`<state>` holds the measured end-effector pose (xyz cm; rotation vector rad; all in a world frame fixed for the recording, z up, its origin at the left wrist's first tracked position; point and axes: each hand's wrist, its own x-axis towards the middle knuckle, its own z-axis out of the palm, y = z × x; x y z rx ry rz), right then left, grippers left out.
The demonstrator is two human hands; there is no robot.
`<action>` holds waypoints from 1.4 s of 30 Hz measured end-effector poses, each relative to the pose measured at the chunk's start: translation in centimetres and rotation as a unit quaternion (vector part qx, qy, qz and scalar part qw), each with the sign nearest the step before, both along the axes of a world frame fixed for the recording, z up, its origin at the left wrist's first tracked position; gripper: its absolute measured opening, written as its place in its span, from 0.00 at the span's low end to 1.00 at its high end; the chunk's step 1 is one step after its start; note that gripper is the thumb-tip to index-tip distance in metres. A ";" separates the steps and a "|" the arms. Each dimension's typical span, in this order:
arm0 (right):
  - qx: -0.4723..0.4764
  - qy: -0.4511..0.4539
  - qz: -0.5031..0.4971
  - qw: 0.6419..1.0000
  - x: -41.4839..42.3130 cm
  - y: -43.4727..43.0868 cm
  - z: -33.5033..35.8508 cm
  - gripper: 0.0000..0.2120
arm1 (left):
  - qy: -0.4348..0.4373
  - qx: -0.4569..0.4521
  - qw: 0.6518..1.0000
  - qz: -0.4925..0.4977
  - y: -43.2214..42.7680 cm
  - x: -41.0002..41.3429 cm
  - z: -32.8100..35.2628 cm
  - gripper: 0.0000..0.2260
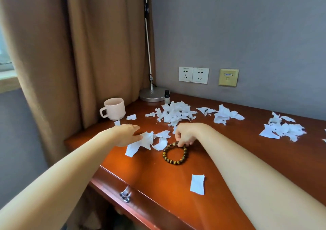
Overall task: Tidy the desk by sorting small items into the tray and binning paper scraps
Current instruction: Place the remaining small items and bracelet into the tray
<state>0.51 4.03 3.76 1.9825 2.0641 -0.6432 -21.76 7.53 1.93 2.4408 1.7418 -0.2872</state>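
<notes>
A brown beaded bracelet (175, 154) lies on the red-brown wooden desk (229, 159). My right hand (186, 134) pinches its far side with curled fingers. My left hand (127, 134) rests flat, fingers apart, touching a large torn white paper scrap (141, 144). More white scraps lie in a heap at the back (173, 113), a crumpled bunch right of it (224, 115), another pile at the far right (282, 130), and one single piece near the front edge (197, 184). No tray or bin is in view.
A pink mug (114, 109) stands at the desk's back left by a brown curtain (79, 53). A lamp base (152, 94) and a small dark bottle (167, 97) sit in the back corner. Wall sockets (193, 75) are above. A drawer handle (125, 196) is at the front.
</notes>
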 end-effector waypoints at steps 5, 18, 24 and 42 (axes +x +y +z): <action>0.022 0.035 -0.038 0.998 2.5 2.1 1.7 0.09 | -0.021 0.024 0.999 -0.009 2.4 2.1 1.3 0.27; 0.099 0.049 -0.063 0.992 9.8 9.6 6.3 0.11 | -0.065 0.054 0.996 -0.019 13.4 10.5 4.1 0.30; 0.114 0.074 -0.067 0.988 12.3 13.0 6.3 0.05 | -0.100 0.070 0.993 0.001 19.5 13.7 2.7 0.33; 0.162 0.050 -0.059 0.984 13.9 14.8 5.5 0.09 | -0.225 0.213 0.950 0.018 21.7 15.4 1.6 0.10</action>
